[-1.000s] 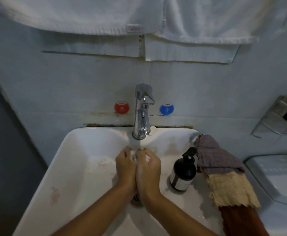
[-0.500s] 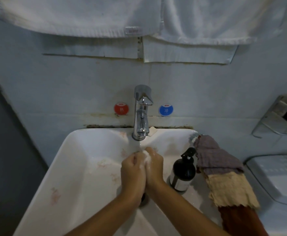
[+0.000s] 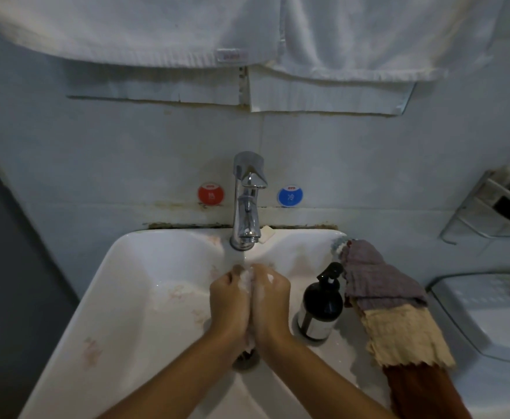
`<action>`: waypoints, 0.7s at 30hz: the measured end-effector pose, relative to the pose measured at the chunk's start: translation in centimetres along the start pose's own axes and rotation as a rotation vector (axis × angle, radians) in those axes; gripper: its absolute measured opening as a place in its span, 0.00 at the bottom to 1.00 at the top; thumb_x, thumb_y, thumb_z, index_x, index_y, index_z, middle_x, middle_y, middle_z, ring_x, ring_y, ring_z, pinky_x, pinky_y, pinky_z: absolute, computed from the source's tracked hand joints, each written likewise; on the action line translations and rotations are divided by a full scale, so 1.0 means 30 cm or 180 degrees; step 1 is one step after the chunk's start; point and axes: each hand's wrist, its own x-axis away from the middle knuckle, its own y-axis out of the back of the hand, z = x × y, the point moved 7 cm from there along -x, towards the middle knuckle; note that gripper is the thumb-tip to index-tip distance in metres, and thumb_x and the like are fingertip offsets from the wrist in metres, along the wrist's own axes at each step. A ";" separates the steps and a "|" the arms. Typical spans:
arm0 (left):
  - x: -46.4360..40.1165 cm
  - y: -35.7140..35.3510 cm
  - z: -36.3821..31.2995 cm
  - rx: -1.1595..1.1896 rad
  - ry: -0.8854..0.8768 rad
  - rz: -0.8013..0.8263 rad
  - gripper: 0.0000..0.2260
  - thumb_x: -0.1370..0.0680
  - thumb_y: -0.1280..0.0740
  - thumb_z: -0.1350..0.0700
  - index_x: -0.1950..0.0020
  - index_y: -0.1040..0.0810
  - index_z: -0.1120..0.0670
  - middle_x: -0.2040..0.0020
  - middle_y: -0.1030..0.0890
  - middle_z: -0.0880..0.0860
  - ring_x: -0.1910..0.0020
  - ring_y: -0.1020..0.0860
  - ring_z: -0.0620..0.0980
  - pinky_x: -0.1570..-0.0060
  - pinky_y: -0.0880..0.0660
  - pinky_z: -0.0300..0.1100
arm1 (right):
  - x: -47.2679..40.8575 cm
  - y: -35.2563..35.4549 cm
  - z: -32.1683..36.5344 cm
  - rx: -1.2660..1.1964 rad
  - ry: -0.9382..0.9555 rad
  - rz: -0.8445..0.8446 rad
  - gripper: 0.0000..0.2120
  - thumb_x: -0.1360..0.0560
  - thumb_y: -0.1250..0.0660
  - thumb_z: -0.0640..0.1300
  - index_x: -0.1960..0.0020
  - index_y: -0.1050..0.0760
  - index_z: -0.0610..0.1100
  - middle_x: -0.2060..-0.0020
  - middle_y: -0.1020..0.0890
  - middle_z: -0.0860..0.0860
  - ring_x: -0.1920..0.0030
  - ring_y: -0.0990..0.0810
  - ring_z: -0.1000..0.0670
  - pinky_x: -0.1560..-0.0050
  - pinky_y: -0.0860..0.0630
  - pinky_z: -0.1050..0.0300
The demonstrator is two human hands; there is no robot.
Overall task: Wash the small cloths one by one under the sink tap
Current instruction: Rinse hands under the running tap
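Both hands, left hand [image 3: 229, 303] and right hand [image 3: 270, 300], are closed in a tight grip on a small white sudsy cloth [image 3: 245, 279] under the chrome tap [image 3: 246, 204], over the white basin [image 3: 145, 297]. Purple, yellow and rust-brown cloths [image 3: 399, 325] on the right rim look unwashed.

Sink basin [image 3: 145, 297]: white, with faint pinkish blotches left of the hands. Tap [image 3: 246, 204] beyond the hands: bright chrome. Wall stickers either side of it: one red [image 3: 210, 193], one blue [image 3: 290, 196], each with white marks. Pump bottle [image 3: 321, 306] just right of the right hand [image 3: 270, 300]: black, pale label. Cloths further right: dusty purple [image 3: 377, 276], pale yellow [image 3: 405, 337], rust brown [image 3: 423, 391], all plain. Small cloth [image 3: 245, 279] between the left hand [image 3: 229, 300] and the right: white, foamy. Towels [image 3: 145, 28] above: white.
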 end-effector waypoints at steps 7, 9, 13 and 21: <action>0.048 0.039 0.007 -0.0083 -0.0309 -0.0368 0.17 0.19 0.40 0.56 0.67 0.24 0.57 0.73 0.25 0.49 0.67 0.23 0.52 0.65 0.30 0.42 | 0.007 -0.034 0.049 0.0785 0.0509 0.0265 0.19 0.23 0.37 0.30 0.69 0.32 0.45 0.77 0.32 0.55 0.77 0.32 0.60 0.74 0.38 0.70; 0.046 0.026 -0.009 -0.0067 -0.0284 -0.0285 0.17 0.19 0.41 0.58 0.66 0.24 0.58 0.71 0.24 0.51 0.68 0.24 0.50 0.67 0.31 0.40 | 0.013 -0.024 0.045 0.0632 0.0466 0.0213 0.16 0.22 0.39 0.30 0.66 0.29 0.42 0.75 0.31 0.54 0.76 0.31 0.61 0.73 0.36 0.70; -0.028 0.035 -0.023 -0.0017 -0.0086 -0.0155 0.15 0.19 0.39 0.59 0.65 0.24 0.59 0.70 0.22 0.53 0.67 0.23 0.51 0.68 0.30 0.38 | 0.038 -0.025 0.056 0.0101 0.0396 0.0093 0.16 0.21 0.38 0.35 0.67 0.28 0.44 0.74 0.27 0.54 0.71 0.28 0.58 0.69 0.30 0.62; -0.010 0.017 -0.015 -0.0260 -0.0224 -0.0038 0.15 0.18 0.41 0.58 0.64 0.24 0.58 0.68 0.21 0.54 0.64 0.21 0.55 0.65 0.29 0.41 | 0.023 -0.009 0.046 0.0305 0.0266 0.0088 0.13 0.19 0.39 0.36 0.62 0.25 0.44 0.69 0.23 0.53 0.66 0.25 0.56 0.63 0.26 0.63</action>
